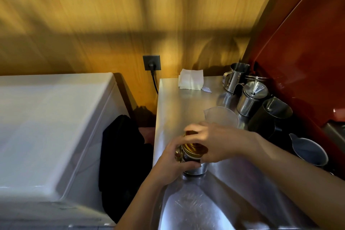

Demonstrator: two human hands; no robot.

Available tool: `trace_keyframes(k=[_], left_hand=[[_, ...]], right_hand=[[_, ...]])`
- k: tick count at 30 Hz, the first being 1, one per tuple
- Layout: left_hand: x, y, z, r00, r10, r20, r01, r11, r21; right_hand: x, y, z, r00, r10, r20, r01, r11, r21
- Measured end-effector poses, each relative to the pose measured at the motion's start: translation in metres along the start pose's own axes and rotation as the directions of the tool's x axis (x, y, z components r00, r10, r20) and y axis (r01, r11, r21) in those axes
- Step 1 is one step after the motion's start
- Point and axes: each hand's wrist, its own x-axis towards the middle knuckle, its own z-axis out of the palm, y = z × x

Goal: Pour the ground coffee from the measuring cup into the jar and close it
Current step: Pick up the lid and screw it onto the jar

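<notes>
Jar [194,162]: upright on the steel bench [186,99], dark contents behind a label, shiny metal base showing below. A gold lid [194,148] sits on its mouth; whether it is fully seated cannot be told. The left hand [173,162] wraps the jar's body from the left; the right hand [214,140] lies over the lid.

Measuring cup [221,116]: clear plastic, upright, spout pointing left, apparently empty, just beyond the right hand.

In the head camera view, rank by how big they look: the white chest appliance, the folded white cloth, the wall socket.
1. white chest appliance
2. folded white cloth
3. wall socket

The appliance lies nearer the camera, which enlarges it.
</notes>
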Motion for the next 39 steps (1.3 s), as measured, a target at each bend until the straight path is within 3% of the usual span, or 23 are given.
trace_keyframes(k=[2,5,7,9,11,13,15,19,25,31,39], left_hand=[[0.000,-0.001,0.001,1.000,0.003,0.005,-0.003,1.000,-0.003],[0.000,-0.001,0.001,1.000,-0.022,0.005,0.022,1.000,-0.014],[0.000,-0.002,0.001,1.000,-0.022,0.014,0.022,1.000,-0.021],[-0.001,-0.001,0.001,1.000,-0.007,0.009,0.007,1.000,-0.023],[-0.001,-0.001,0.002,1.000,-0.002,-0.004,0.002,1.000,0.007],[-0.001,-0.002,0.002,1.000,0.003,-0.005,-0.003,1.000,0.012],[-0.001,-0.001,0.002,1.000,-0.001,0.005,0.001,1.000,-0.004],[-0.002,0.004,0.002,1.000,-0.016,0.010,0.016,0.998,-0.059],[-0.002,0.011,-0.005,0.996,-0.024,0.087,0.025,1.000,-0.004],[0.003,0.018,-0.016,0.973,-0.045,0.227,0.048,0.999,-0.008],[-0.007,0.003,0.009,1.000,0.015,0.027,-0.016,0.998,0.055]], right_hand=[[0.001,-0.002,0.002,0.999,0.030,-0.044,-0.029,0.999,0.019],[0.007,-0.013,0.007,0.954,0.254,-0.162,-0.270,0.959,-0.083],[0.009,-0.014,0.011,0.913,0.327,-0.244,-0.367,0.920,-0.137],[0.005,-0.011,0.010,0.929,0.320,-0.188,-0.334,0.941,-0.051],[-0.001,-0.006,0.006,0.980,0.196,-0.038,-0.196,0.980,-0.015],[-0.004,-0.004,0.003,0.998,0.058,0.007,-0.058,0.998,-0.037],[-0.003,-0.006,0.004,0.997,0.049,-0.053,-0.052,0.997,-0.050],[0.001,-0.013,0.009,0.954,0.268,-0.133,-0.276,0.960,-0.041],[-0.003,-0.004,0.015,0.977,-0.007,-0.211,-0.048,0.965,-0.257],[-0.003,0.001,0.024,0.968,-0.034,-0.250,-0.012,0.984,-0.180],[0.002,-0.001,0.040,0.901,0.065,-0.429,-0.111,0.990,-0.083]])
